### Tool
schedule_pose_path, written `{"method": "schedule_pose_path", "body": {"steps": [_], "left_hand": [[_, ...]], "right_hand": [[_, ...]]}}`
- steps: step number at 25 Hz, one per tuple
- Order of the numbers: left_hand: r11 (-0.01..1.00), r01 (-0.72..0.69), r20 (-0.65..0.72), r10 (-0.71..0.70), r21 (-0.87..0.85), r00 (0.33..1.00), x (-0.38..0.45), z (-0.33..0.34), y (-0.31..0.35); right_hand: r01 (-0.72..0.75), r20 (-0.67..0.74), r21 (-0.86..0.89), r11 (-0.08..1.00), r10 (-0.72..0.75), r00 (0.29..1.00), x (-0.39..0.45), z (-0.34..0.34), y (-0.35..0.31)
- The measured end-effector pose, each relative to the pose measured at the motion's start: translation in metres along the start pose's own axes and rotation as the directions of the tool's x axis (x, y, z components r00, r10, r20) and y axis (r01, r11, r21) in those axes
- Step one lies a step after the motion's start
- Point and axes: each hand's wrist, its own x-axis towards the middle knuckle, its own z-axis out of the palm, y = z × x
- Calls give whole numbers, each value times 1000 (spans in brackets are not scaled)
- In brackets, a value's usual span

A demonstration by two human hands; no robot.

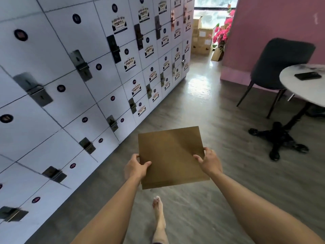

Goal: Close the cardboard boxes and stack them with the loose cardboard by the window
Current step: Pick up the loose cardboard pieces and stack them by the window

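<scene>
the step in hand looks like carrying loose cardboard toward the window end of the room, so the job is to keep the flat cardboard sheets (pixel 171 155) level and squared while walking the aisle between the lockers (pixel 73 71) and the round tabletop (pixel 292 85). the edge nearest the body seems to show several layers, so even pressure from both sides should stop them sliding apart; i judge a slight tilt up at the far edge would help.

the left hand (pixel 136 167) clamps the sheets' left edge, thumb lying on top and fingers tucked under, forearm stretched forward. the sheets hang in the air over the floor (pixel 219 138), in front of a bare foot (pixel 158 208), touching nothing else. the right hand (pixel 208 160) grips the right edge the same way, thumb on top, fingers curled beneath, arm out and a little higher.

far ahead, closed cardboard boxes (pixel 202 37) sit stacked by the window (pixel 214 4), beside pink flowers (pixel 223 30). steering clear of the chair (pixel 279 64) on the right should be easy.
</scene>
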Motion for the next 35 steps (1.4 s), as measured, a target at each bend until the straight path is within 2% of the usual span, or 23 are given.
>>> {"method": "schedule_pose_path", "body": {"steps": [9,15,19,25,31,35], "left_hand": [[995,-91,146,83,49,986,210,23,154],[981,-192,244,180,26,953,300,68,281],[958,-264,251,230,112,940,357,123,375],[940,-286,260,234,184,937,447,180,516],[955,-239,240,194,174,951,571,206,605],[953,-241,254,191,183,948,668,223,663]], "right_hand": [[-139,-71,-62,988,135,988,204,-33,-62],[-242,-108,-26,970,238,965,328,-74,-51],[-268,-121,27,963,270,955,434,-109,-24],[-266,-101,8,964,265,959,593,-176,-9],[-214,-83,-24,976,212,974,763,-203,-46],[-243,-76,-40,969,239,968,865,-208,-80]]}}
